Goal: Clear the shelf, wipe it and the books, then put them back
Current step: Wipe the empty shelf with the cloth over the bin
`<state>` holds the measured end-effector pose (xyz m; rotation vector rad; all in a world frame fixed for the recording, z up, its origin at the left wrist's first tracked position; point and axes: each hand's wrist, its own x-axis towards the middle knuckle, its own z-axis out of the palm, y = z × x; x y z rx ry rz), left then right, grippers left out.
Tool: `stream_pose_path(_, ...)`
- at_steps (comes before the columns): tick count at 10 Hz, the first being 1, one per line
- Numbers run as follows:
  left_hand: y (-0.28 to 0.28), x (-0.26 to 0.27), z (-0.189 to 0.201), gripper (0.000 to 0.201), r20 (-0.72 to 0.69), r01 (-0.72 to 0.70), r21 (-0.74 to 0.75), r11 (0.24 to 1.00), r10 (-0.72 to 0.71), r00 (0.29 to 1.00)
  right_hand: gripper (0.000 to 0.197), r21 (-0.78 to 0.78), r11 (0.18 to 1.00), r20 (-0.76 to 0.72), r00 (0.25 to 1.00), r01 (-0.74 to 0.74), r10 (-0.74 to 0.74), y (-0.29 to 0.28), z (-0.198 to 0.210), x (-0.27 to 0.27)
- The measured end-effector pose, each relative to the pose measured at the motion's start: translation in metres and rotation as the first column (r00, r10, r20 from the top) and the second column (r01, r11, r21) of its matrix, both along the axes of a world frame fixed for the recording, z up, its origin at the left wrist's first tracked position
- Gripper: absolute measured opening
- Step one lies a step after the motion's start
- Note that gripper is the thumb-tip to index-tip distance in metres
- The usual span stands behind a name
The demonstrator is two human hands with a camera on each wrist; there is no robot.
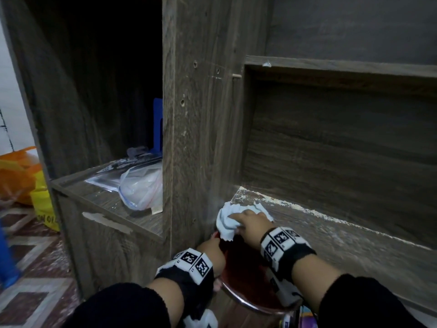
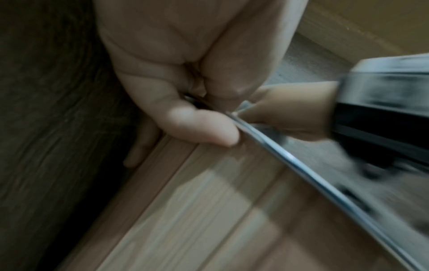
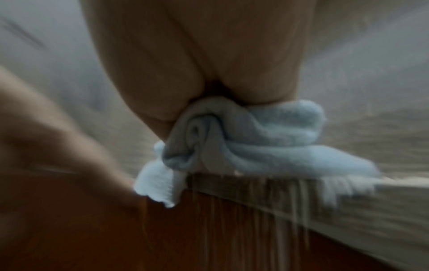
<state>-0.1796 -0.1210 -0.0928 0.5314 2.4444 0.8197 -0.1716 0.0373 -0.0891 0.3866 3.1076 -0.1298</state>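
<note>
The right hand [image 1: 251, 223] bunches a pale blue cloth [image 1: 233, 217] on the dusty grey wooden shelf [image 1: 331, 235]; the left hand [image 1: 212, 253] grips a round red-brown metal-rimmed tray [image 1: 246, 282].

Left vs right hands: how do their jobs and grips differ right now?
The right hand bunches a pale blue cloth on the dusty shelf. The left hand sits lower, gripping the metal rim of a round, reddish-brown stool seat below the shelf edge. Both wear marker-printed wrist bands.

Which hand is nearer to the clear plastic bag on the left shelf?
Left. The left hand grips the stool rim just below the clear plastic bag; the right hand is farther right, past the upright panel.
</note>
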Motion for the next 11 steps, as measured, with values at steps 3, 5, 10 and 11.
stream_pose_path(3, 0.003, -0.01, -0.02, 0.056, 0.054, 0.008, 0.067, 0.998, -0.011, 0.998, 0.039, -0.459, 0.884, -0.117, 0.992, -0.089, 0.04, 0.018, 0.033, 0.117)
stream_pose_path(5, 0.005, 0.002, -0.006, 0.037, 0.074, 0.022, 0.028, 0.999, -0.024, 0.997, 0.048, -0.263, 0.842, -0.174, 0.835, 0.471, -0.521, 0.11, 0.035, 0.114)
stream_pose_path(10, 0.016, 0.006, -0.016, 0.034, -0.19, 0.168, -0.18, 0.969, -0.202, 0.961, 0.043, -0.195, 0.975, -0.346, 0.922, 0.11, -0.173, 0.113, 0.073, 0.214)
stream_pose_path(11, 0.016, 0.013, -0.013, 0.041, -0.194, 0.197, -0.194, 0.961, -0.234, 0.953, 0.044, -0.29, 0.788, -0.408, 0.674, 0.543, -0.615, 0.185, 0.063, 0.284)
